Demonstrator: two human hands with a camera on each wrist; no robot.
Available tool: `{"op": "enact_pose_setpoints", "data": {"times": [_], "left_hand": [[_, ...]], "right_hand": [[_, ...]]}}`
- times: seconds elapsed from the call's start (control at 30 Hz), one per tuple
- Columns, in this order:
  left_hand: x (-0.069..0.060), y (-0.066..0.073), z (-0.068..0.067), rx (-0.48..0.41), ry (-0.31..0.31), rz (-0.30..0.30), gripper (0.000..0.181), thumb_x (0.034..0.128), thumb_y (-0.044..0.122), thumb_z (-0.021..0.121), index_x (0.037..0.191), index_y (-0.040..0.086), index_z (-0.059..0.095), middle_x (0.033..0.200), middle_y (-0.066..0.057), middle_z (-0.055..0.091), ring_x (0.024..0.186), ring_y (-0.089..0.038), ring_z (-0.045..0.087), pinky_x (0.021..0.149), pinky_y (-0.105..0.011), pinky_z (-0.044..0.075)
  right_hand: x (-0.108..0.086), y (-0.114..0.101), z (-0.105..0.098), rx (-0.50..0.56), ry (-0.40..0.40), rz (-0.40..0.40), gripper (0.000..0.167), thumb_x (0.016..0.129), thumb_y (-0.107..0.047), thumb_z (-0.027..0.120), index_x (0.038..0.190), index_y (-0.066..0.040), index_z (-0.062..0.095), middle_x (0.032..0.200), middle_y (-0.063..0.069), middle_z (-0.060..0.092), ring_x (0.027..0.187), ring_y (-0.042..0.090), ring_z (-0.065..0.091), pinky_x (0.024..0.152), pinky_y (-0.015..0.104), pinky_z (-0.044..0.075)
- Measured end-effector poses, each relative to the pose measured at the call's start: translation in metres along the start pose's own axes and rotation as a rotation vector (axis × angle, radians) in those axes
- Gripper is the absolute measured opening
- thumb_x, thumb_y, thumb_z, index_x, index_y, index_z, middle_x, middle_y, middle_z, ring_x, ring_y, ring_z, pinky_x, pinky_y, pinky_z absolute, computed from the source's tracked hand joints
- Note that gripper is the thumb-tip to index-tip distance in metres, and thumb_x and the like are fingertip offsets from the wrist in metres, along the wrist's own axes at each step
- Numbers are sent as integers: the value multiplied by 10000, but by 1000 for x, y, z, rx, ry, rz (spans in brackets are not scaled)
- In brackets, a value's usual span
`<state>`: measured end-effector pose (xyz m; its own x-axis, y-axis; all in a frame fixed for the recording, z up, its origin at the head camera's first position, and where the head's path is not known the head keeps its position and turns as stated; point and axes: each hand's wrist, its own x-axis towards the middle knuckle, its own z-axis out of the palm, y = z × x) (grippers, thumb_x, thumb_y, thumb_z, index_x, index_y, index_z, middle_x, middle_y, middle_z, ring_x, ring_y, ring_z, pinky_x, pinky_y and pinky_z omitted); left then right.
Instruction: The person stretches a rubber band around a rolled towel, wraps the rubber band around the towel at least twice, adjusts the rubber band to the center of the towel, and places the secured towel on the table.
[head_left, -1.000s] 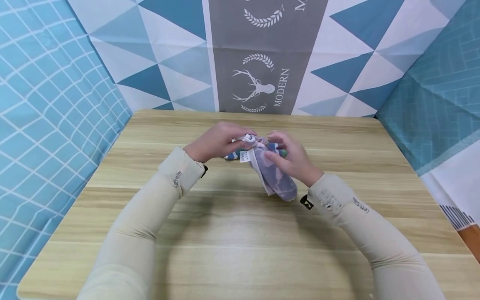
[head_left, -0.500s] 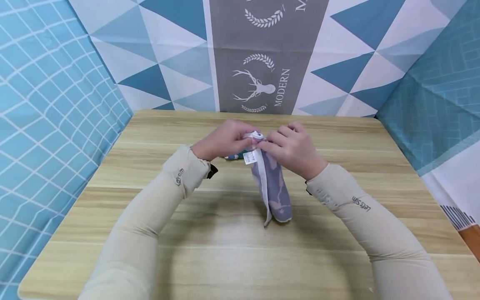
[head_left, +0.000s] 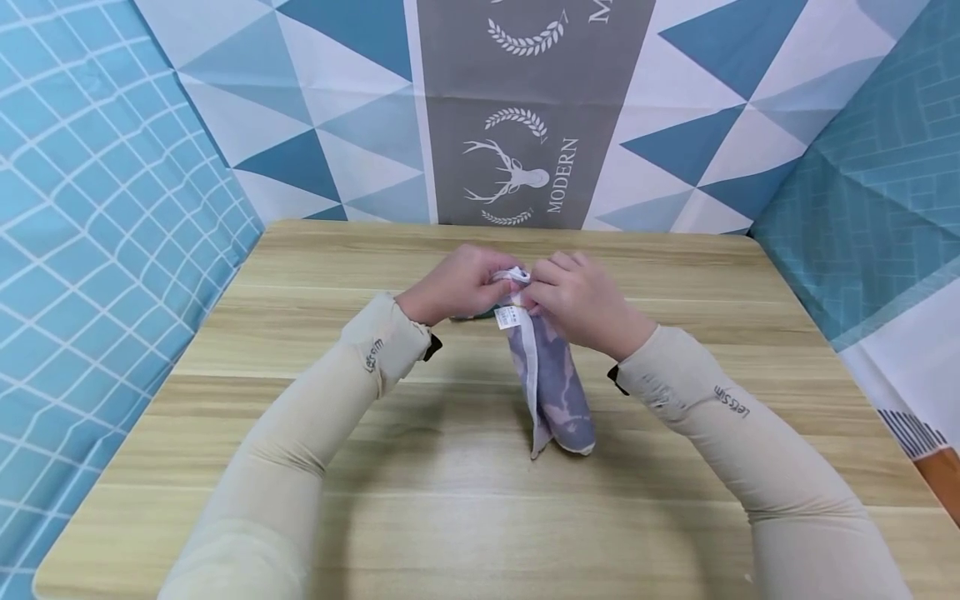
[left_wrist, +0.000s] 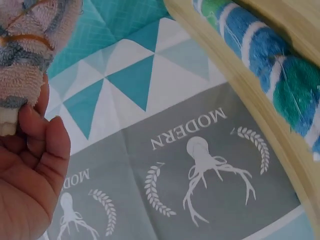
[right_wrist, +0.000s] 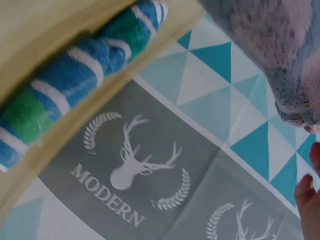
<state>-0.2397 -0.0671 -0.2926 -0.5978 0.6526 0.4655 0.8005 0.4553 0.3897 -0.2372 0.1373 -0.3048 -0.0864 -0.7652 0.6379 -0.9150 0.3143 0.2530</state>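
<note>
A purple-grey and pink towel hangs folded lengthwise over the table, with a white edge and a white label. In the left wrist view an orange rubber band runs round the towel near its upper end. My left hand grips that bunched top. Just below and to the right, my right hand pinches the towel by the band; its fingertips are partly hidden. Behind the hands lies a rolled blue, green and white striped towel, mostly covered in the head view.
The wooden table stretches out around both arms. A patterned cloth backdrop rises behind its far edge. Blue checked cloth hangs on the left, teal cloth on the right.
The right hand has closed from loose fingers to a pinch at the towel's top. The left hand has shifted slightly right, and the towel's lower end now hangs longer toward me.
</note>
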Motion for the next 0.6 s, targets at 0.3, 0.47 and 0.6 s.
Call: {"op": "enact_pose_setpoints", "data": {"times": [0.3, 0.47, 0.6], "left_hand": [[-5, 2, 0, 148, 30, 4, 95, 846, 74, 611, 770, 32, 650, 620, -16, 587, 639, -228, 446, 749, -412, 369], [-5, 9, -5, 126, -73, -26, 145, 906, 165, 579, 918, 37, 646, 681, -14, 596, 735, -253, 468, 833, -449, 358], [-6, 7, -9, -53, -175, -80, 259, 897, 186, 630, 1093, 18, 615, 856, -42, 614, 828, -230, 489, 813, -423, 400]], "right_hand": [[-14, 0, 10, 292, 7, 68, 227, 907, -145, 629, 737, -31, 533, 767, 96, 501, 685, 268, 453, 616, 373, 395], [-15, 1, 10, 427, 60, 137, 407, 955, -352, 434, 746, -11, 505, 767, 111, 488, 713, 254, 485, 622, 347, 423], [-16, 2, 9, 541, 95, 184, 414, 924, -373, 456, 744, -1, 486, 769, 111, 483, 734, 233, 478, 635, 286, 401]]}}
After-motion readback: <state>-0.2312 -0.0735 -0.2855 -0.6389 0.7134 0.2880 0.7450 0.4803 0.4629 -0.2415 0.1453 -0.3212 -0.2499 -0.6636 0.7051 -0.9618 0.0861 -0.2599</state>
